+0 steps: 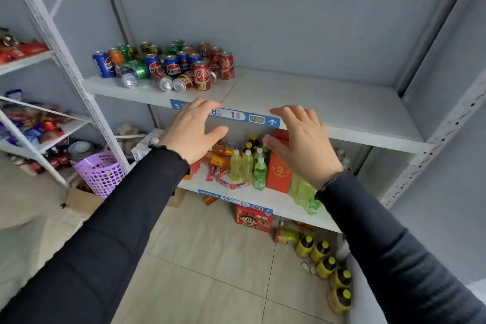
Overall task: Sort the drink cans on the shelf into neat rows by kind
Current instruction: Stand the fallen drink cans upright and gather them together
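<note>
- Below the shelf [302, 98], green bottles [247, 166] and a red box [278, 173] sit on a lower shelf; a purple basket [101, 172] stands left.
- Drink cans [168, 66] crowd the shelf's left end, unsorted: most upright, several lying down, ends apparently facing forward.
- Left hand [192, 131] and right hand [305, 142] hover before the shelf edge, fingers spread, holding nothing.

We see the shelf [328, 102] bare from its middle to the right upright [431, 139], open from the front. The cans [168, 66] crowd its left end, some upright, some lying at the front edge, blocking that corner.
</note>
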The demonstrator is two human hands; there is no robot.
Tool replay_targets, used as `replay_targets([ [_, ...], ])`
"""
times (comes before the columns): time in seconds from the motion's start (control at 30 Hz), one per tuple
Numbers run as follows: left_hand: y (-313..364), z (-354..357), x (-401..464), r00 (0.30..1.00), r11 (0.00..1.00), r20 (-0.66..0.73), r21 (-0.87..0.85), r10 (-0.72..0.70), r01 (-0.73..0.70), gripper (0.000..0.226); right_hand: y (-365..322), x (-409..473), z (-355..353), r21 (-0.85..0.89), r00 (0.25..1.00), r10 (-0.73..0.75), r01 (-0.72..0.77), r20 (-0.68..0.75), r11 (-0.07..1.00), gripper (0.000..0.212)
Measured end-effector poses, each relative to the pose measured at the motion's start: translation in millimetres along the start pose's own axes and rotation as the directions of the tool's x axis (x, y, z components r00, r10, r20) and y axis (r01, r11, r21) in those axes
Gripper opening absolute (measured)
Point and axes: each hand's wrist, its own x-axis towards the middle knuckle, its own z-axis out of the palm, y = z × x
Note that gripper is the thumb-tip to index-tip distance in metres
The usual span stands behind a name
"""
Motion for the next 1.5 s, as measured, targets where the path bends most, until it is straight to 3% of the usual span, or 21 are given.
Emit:
replay_targets([
  [0.2,-85.8,-0.9,25.8,0.996,0.999,0.080,0.027,-0.049,0.047,0.049,-39.4,66.2,59.8,0.018,0.997,0.021,-0.023,0.069,1.000,0.051],
  [0.7,-260.6,0.4,128.0,0.989,0.994,0.105,-0.035,-0.102,0.106,0.046,-106.2,224.7,178.2,0.067,0.987,0.021,-0.032,0.157,0.997,0.052],
  [1.13,-378.1,-24.9,244.4,0.988,0.988,0.040,0.041,-0.148,0.146,0.044,-123.7,400.6,252.3,0.169,0.985,-0.153,0.138,0.081,0.976,0.048],
  [1.5,-516.2,-76.2,344.8,0.998,0.989,0.052,0.146,-0.028,0.020,0.047,-184.6,534.1,309.4,0.124,0.975,-0.209,0.199,0.073,0.972,0.045],
])
